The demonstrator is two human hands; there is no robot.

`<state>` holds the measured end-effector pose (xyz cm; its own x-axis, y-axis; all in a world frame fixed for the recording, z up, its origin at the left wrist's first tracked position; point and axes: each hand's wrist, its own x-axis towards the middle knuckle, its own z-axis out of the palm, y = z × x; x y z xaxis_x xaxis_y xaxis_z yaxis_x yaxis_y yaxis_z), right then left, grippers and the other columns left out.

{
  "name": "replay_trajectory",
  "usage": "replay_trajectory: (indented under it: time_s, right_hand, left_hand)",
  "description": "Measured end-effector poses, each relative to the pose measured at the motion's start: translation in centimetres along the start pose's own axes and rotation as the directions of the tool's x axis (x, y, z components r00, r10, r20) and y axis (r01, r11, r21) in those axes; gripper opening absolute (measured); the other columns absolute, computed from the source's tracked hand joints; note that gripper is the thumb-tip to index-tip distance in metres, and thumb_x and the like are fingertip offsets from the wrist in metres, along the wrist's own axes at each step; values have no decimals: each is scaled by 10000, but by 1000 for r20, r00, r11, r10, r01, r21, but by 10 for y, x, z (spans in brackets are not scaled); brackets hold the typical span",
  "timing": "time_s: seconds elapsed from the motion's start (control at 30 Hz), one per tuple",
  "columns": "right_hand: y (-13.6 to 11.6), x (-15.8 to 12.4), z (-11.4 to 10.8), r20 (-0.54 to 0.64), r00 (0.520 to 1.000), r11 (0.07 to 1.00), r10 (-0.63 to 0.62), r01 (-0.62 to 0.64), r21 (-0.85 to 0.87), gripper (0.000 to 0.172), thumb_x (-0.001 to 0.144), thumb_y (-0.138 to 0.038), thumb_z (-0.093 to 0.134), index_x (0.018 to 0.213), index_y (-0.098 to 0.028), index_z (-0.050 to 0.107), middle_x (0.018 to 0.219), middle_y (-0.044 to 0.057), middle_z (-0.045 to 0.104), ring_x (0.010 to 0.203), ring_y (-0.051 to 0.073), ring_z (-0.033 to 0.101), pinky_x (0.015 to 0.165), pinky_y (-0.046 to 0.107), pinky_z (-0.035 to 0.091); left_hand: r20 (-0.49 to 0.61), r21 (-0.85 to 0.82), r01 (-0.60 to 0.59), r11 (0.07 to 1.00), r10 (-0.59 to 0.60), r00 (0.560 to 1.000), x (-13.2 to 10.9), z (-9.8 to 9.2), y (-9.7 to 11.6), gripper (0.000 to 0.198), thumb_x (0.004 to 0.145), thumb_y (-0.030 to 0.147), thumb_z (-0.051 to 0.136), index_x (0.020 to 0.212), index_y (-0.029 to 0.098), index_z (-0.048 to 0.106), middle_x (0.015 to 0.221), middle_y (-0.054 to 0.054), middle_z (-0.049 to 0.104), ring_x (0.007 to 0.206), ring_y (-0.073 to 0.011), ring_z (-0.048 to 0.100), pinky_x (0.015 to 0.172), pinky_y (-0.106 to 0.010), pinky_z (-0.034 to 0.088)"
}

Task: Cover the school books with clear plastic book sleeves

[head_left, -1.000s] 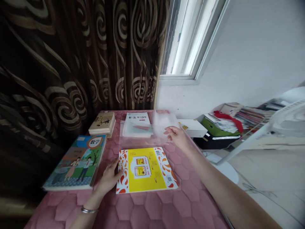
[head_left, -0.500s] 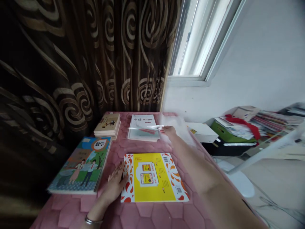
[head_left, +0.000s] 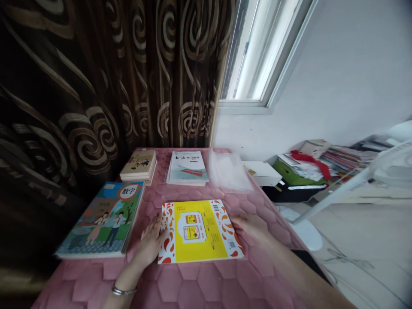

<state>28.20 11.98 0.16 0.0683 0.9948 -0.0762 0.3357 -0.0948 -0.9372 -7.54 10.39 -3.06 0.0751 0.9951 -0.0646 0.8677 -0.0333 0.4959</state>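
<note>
Book (head_left: pixel 200 231) lies flat; left hand (head_left: pixel 149 243) slants in at nine o'clock, thumb spread wide; right hand (head_left: pixel 251 225), blurred at three o'clock, grip impossible to tell.

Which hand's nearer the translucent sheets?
Right. The right hand is on the near side of the translucent sheets, by the right edge of the yellow book; the left hand is farther, at the book's left edge.

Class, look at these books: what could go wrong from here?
1. The clear plastic sheets lie by the table's right edge, so a knock might slide them off.
2. The left hand sits between the yellow book and the blue book; shifting it sideways could nudge the blue book.
</note>
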Motion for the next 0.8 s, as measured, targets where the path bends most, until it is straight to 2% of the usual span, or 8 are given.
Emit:
replay_trajectory:
  time_s: [0.07,0.13,0.27,0.43,0.53,0.67,0.8]
  right_hand:
    - [16,-28,1,42,997,996,59,-62,72,230,754,-400,606,856,-212,690,917,96,758,817,283,731,680,413,612]
    - [27,-45,6,47,998,998,35,-37,43,296,771,-401,573,978,-225,689,1010,85,751,896,277,725,748,423,609]
    - [29,-56,18,70,997,996,-21,27,-88,413,814,-376,498,1183,-253,636,1010,37,756,849,252,736,699,403,617]
    - [8,-72,25,-104,990,985,94,-108,-135,421,752,-357,574,1151,-257,669,908,-3,771,784,243,741,683,339,594]
    - [0,-83,25,-153,985,987,86,-104,-120,411,717,-373,604,1092,-247,713,794,1,769,745,260,737,660,334,586]
    - [6,-86,25,-163,986,989,38,-60,-132,412,717,-412,580,1075,-261,719,837,5,771,759,268,733,659,356,591]
    - [22,-82,25,-180,981,970,-68,23,-244,437,776,-436,534,1139,-249,690,956,40,761,810,251,727,699,361,598]
  left_hand:
    - [-24,15,-1,1000,1,1000,1,4,3,578,916,316,336,1474,166,362,1511,-121,420,1421,-248,334,1157,-448,287]
    - [-46,33,-11,999,12,999,2,9,5,579,911,264,307,1476,139,349,1506,-131,424,1415,-238,346,1163,-428,282]
    - [-105,91,-50,995,60,993,3,20,3,583,911,206,250,1469,53,323,1513,-190,390,1410,-255,353,1156,-437,298]
    - [-201,194,-169,966,208,957,5,32,-6,545,900,196,307,1431,110,394,1443,-178,491,1355,-282,438,1092,-467,385]
    - [-245,214,-207,955,257,935,4,38,-11,527,891,211,340,1407,145,427,1416,-166,522,1324,-300,474,1066,-501,403]
    - [-281,184,-191,964,238,930,0,45,-12,550,881,206,373,1430,179,394,1433,-151,510,1330,-297,468,1074,-526,396]
    - [-327,154,-137,979,181,927,-12,40,-2,536,908,224,362,1435,126,384,1426,-178,509,1336,-285,463,1073,-510,418]
